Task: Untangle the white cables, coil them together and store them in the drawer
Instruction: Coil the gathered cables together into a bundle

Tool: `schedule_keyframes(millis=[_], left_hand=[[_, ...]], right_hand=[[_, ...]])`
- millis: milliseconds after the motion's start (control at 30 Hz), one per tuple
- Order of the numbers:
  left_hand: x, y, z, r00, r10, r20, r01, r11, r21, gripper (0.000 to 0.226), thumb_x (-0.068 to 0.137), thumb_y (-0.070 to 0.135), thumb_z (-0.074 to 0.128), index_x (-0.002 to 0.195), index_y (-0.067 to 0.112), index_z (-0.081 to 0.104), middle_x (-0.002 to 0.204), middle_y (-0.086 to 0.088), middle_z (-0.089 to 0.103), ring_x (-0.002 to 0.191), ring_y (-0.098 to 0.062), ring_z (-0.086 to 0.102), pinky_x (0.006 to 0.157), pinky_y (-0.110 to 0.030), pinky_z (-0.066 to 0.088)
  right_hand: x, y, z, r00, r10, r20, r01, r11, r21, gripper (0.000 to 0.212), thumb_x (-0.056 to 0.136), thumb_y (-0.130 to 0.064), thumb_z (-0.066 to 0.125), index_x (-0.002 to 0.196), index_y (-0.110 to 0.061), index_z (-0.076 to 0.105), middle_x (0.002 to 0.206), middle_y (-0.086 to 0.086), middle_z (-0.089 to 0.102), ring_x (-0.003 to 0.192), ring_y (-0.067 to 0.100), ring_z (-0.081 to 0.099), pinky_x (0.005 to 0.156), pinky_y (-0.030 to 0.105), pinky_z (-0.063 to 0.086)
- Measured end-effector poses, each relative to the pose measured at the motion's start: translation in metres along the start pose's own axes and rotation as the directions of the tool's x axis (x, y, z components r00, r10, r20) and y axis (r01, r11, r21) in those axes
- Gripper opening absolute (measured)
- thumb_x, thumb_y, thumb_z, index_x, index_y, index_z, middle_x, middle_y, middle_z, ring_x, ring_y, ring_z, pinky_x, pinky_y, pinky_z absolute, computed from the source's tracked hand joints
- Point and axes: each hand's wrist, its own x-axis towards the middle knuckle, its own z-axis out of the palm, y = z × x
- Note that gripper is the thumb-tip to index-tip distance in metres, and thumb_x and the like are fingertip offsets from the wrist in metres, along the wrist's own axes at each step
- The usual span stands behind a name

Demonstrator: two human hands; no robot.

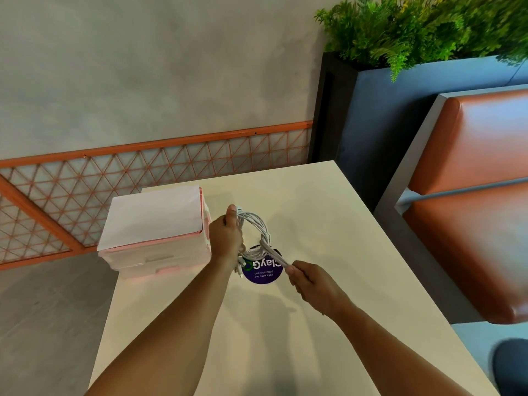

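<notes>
Drawer unit, pink and clear with its fronts shut, stands on the table just left of the left hand. That hand's fingers curl round the white cables, a coil held above a purple sticker. From the coil's right side a bundle of strands runs down into the right hand, pinched between its closed fingers.
</notes>
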Motion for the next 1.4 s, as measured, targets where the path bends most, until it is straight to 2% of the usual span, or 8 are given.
schedule_keyframes(millis=[267, 500, 667, 767, 933, 1067, 1200, 1400], left_hand=[[0.006, 0.018, 0.003, 0.995, -0.070, 0.077, 0.086, 0.971, -0.225, 0.049, 0.102, 0.046, 0.047, 0.065, 0.015, 0.039, 0.045, -0.002, 0.033, 0.037, -0.015, 0.026, 0.042, -0.022, 0.027], [-0.008, 0.025, 0.009, 0.971, 0.072, 0.228, -0.012, 0.967, -0.256, 0.048, 0.104, 0.040, 0.046, 0.062, 0.017, 0.038, 0.042, 0.002, 0.032, 0.035, -0.013, 0.026, 0.043, -0.021, 0.027], [-0.022, 0.036, 0.017, 0.940, 0.162, 0.302, -0.062, 0.947, -0.314, 0.047, 0.104, 0.038, 0.047, 0.065, 0.015, 0.036, 0.046, 0.001, 0.031, 0.036, -0.014, 0.024, 0.042, -0.021, 0.024], [-0.027, 0.039, 0.017, 0.929, 0.208, 0.305, -0.110, 0.945, -0.308, 0.049, 0.103, 0.039, 0.047, 0.061, 0.016, 0.039, 0.048, 0.000, 0.031, 0.038, -0.016, 0.023, 0.042, -0.023, 0.024], [-0.033, 0.037, 0.015, 0.918, 0.282, 0.280, -0.204, 0.939, -0.275, 0.053, 0.104, 0.037, 0.045, 0.052, 0.026, 0.043, 0.045, -0.001, 0.033, 0.036, -0.016, 0.028, 0.042, -0.022, 0.027], [-0.026, 0.037, 0.012, 0.906, 0.339, 0.253, -0.287, 0.932, -0.223, 0.054, 0.104, 0.036, 0.046, 0.051, 0.027, 0.043, 0.045, 0.001, 0.035, 0.038, -0.013, 0.031, 0.046, -0.025, 0.030], [-0.015, 0.032, 0.002, 0.904, 0.352, 0.242, -0.335, 0.936, -0.111, 0.053, 0.102, 0.040, 0.050, 0.053, 0.025, 0.040, 0.045, 0.006, 0.035, 0.040, -0.012, 0.031, 0.048, -0.029, 0.029], [-0.002, 0.025, -0.019, 0.951, 0.277, 0.139, -0.260, 0.957, -0.131, 0.052, 0.103, 0.042, 0.047, 0.062, 0.009, 0.043, 0.047, -0.003, 0.036, 0.036, -0.015, 0.032, 0.043, -0.023, 0.031]], right_hand=[[-0.017, 0.033, 0.003, 0.993, 0.078, 0.093, -0.083, 0.995, 0.049, 0.036, 0.101, -0.040, 0.051, 0.069, -0.024, 0.051, 0.060, -0.009, 0.043, 0.055, 0.011, 0.038, 0.056, 0.029, 0.035], [-0.003, 0.015, 0.004, 0.891, 0.184, 0.414, -0.183, 0.982, -0.042, 0.015, 0.086, -0.017, 0.064, 0.086, -0.018, 0.079, 0.084, -0.002, 0.073, 0.074, 0.004, 0.059, 0.073, 0.020, 0.043], [0.019, -0.009, 0.002, 0.801, 0.302, 0.516, -0.326, 0.944, -0.046, 0.029, 0.073, -0.044, 0.066, 0.093, -0.026, 0.075, 0.097, -0.009, 0.073, 0.100, 0.011, 0.064, 0.086, 0.036, 0.045], [0.031, -0.022, 0.000, 0.857, 0.295, 0.423, -0.362, 0.928, 0.086, 0.063, 0.070, -0.072, 0.065, 0.103, -0.020, 0.075, 0.112, 0.001, 0.074, 0.113, 0.020, 0.064, 0.096, 0.043, 0.045], [0.044, -0.051, -0.001, 0.917, 0.262, 0.300, -0.392, 0.726, 0.565, 0.056, 0.085, -0.056, 0.065, 0.101, -0.002, 0.069, 0.094, 0.019, 0.073, 0.096, 0.039, 0.070, 0.097, 0.052, 0.053], [0.045, -0.066, 0.008, 0.866, 0.328, 0.377, -0.499, 0.611, 0.615, 0.048, 0.093, -0.051, 0.060, 0.093, -0.003, 0.066, 0.072, 0.012, 0.063, 0.062, 0.024, 0.061, 0.083, 0.048, 0.055], [0.047, -0.072, 0.011, 0.881, 0.411, 0.232, -0.472, 0.786, 0.398, 0.048, 0.096, -0.049, 0.057, 0.091, -0.002, 0.066, 0.055, 0.004, 0.042, 0.045, 0.015, 0.036, 0.050, 0.028, 0.042], [0.037, -0.073, -0.008, 0.960, 0.136, 0.244, -0.200, 0.943, 0.264, 0.045, 0.101, -0.044, 0.051, 0.068, -0.014, 0.053, 0.053, 0.000, 0.036, 0.050, 0.014, 0.031, 0.048, 0.026, 0.033]])
